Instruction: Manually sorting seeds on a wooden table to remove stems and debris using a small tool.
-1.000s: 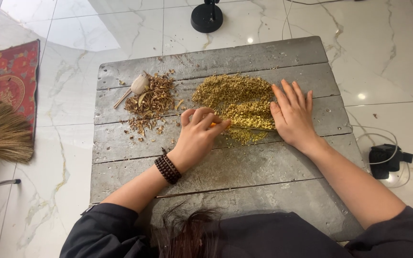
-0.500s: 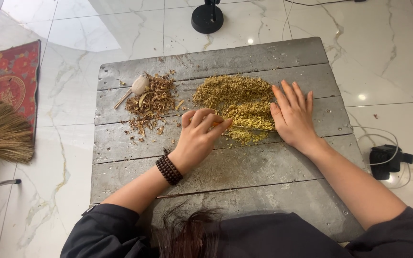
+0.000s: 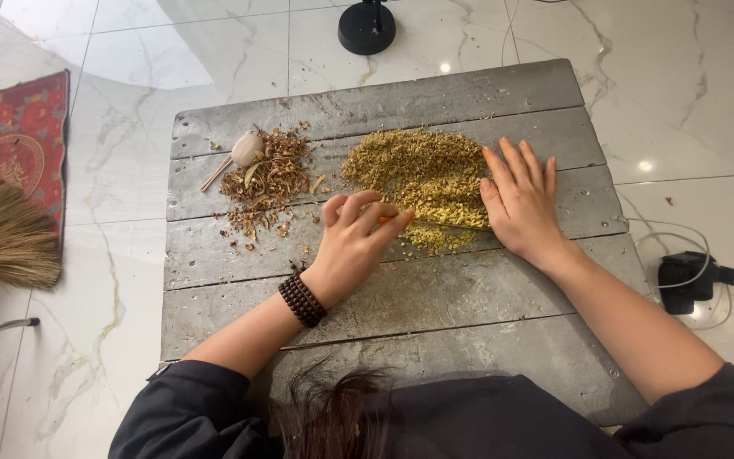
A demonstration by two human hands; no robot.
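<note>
- Nearest the camera: dark hair and black sleeves (image 3: 189, 408) at the bottom edge; both forearms reach forward over the grey plank table (image 3: 435, 314).
- Left hand (image 3: 354, 242): a dark bead bracelet (image 3: 302, 299) sits on the wrist. The fingers are curled closed, pinching a thin orange-tipped stick (image 3: 435, 223) that runs right, under the near edge of the pile. Compared with a second ago, this hand has held almost the same spot, shifting only slightly toward the pile; the picking looks to be continuing in small strokes, not a new step.
- Right hand (image 3: 522, 200): flat, fingers spread and fully open, gripping nothing; the palm presses on the right side of the yellow-green pile. No change in position from the earlier views.
- Yellow-green pile of chopped plant bits (image 3: 418, 170): centre-right of the table, touching both hands.
- Brown pile of dry scraps (image 3: 265, 178): left of centre, well apart from the hands; a pale bulb-shaped piece on a stem (image 3: 245, 149) lies at its far-left side. Unchanged.
- Edges and room: bare planks lie near the body and along the far edge; the brown scraps sit near the left edge.
- Beyond: a straw broom (image 3: 2, 234) and red mat (image 3: 14, 132) to the left, a black round stand base (image 3: 367, 27) ahead, a black device with white cable (image 3: 690, 276) on the marble floor to the right.
</note>
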